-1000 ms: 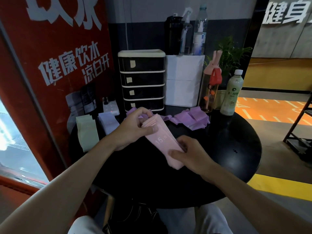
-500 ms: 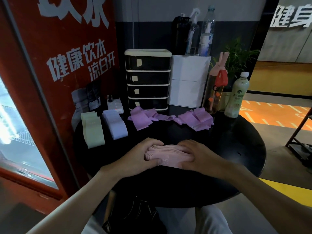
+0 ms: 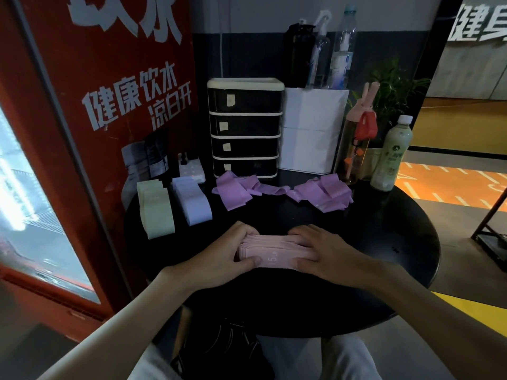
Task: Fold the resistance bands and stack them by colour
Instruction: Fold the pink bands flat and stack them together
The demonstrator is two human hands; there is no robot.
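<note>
The folded pink band [image 3: 274,255] is held flat on the black table [image 3: 384,242], its ends gripped by the left hand [image 3: 216,256] and right hand [image 3: 329,256], fingers curled over, thumbs pressed on top

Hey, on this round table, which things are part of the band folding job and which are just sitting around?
Job: pink folded bands, held by left hand and right hand; green folded stack; pale lilac folded stack; loose purple bands.
Lying about: drawer unit, white bag, power strip, green drink bottle, rabbit-eared bottle, plant.
</note>
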